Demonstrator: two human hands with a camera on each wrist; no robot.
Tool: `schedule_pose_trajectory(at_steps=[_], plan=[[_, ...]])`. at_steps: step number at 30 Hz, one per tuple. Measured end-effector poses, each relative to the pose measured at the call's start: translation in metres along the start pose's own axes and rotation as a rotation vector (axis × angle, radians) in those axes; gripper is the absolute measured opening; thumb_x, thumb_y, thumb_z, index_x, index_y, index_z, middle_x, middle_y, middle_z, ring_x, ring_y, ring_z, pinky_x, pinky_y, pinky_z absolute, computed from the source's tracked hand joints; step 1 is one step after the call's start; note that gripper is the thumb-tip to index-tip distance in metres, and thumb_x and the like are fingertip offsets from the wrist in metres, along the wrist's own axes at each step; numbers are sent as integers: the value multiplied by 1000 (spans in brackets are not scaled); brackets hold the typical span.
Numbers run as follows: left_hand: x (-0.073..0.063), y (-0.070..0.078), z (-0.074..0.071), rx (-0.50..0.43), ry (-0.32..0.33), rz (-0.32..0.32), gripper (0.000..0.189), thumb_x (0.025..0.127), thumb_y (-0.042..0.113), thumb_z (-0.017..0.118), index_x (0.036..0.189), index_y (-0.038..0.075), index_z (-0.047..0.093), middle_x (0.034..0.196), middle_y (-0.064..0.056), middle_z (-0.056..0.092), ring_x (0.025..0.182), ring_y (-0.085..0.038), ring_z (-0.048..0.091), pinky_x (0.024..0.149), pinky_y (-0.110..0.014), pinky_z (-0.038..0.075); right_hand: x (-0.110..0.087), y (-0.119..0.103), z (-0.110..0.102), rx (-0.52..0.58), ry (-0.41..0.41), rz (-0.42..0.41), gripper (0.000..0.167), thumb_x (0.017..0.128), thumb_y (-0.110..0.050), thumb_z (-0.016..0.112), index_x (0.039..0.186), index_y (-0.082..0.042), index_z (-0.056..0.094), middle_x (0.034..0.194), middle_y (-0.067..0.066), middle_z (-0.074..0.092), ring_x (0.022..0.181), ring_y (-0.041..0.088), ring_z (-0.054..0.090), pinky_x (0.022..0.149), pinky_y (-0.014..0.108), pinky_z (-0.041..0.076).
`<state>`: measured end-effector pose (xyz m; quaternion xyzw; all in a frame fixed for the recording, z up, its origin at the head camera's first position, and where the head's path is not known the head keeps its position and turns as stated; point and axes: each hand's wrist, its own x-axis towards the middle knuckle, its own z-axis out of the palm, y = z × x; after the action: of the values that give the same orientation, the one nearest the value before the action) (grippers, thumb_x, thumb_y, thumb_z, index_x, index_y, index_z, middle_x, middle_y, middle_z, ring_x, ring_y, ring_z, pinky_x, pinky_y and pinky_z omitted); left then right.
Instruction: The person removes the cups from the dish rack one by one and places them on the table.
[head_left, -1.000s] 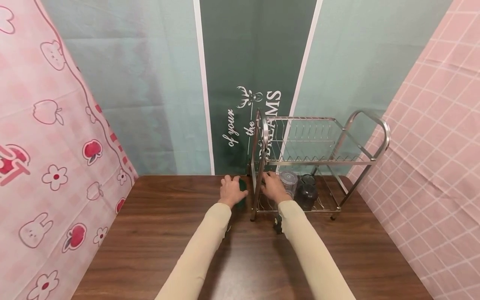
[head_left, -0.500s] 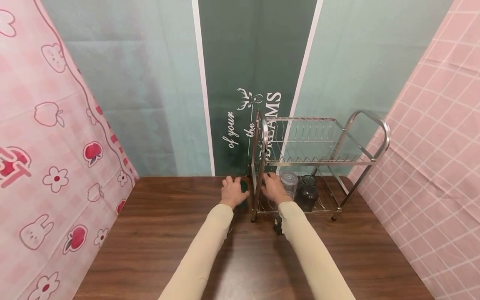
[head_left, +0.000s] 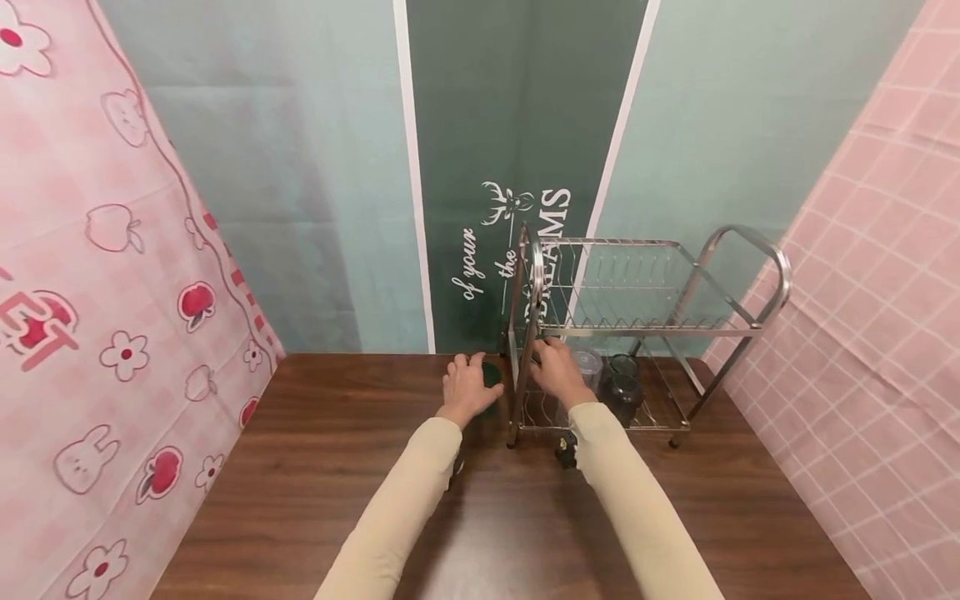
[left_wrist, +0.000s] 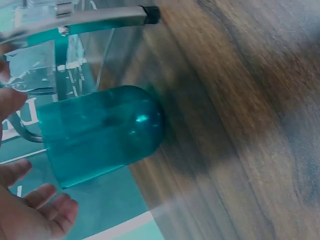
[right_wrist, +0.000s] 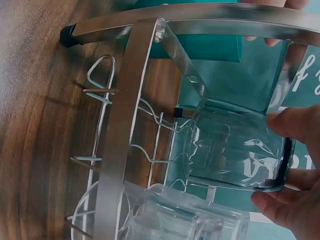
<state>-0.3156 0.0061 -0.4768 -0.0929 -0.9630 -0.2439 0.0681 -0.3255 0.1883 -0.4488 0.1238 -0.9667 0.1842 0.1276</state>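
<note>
Fingers of the left hand [head_left: 467, 388] are held spread by the rim of the green cup [left_wrist: 102, 134], whether touching cannot be told; the cup is stood on the worktop [head_left: 330, 475] just beside the rack [head_left: 660, 332], apparently kept within easy reach, long axis upright, mouth up. And low inside the rack a clear glass [right_wrist: 232, 147] is pinched near its top by the right hand [head_left: 558, 372], likely so its lower end is left free: axis upright, mouth seemingly pointed down.

My cream-sleeved left arm [head_left: 402, 512] and right arm [head_left: 643, 500] stretch toward the far side. On the left, my left hand [head_left: 465, 389] is relaxed, fingers [left_wrist: 44, 195] apart and slightly bent; on the right, my right hand [head_left: 558, 372] grips between thumb [right_wrist: 295, 123] and fingertips [right_wrist: 268, 205].
</note>
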Motion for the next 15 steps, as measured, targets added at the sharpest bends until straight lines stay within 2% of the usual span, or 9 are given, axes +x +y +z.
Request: schedule_pose_trajectory(at_steps=[7,15], plan=[[-11,2,-10,22,11,32,63,79,38,71,130,8,51,116,-19,44,103,-34,44,80,-46,39,-6,-7,-5,31,-22,10,41,88,-12,63,125,3,55,127,29,46,117,42,44,92,52,38],[-26,3,-15,24,69,105,56,80,32,71,125,4,55,112,-19,46,102,-33,43,78,-45,39,-17,-10,-13,89,39,35,40,86,-11,65,124,2,57,129,29,44,119,43,40,93,55,35]])
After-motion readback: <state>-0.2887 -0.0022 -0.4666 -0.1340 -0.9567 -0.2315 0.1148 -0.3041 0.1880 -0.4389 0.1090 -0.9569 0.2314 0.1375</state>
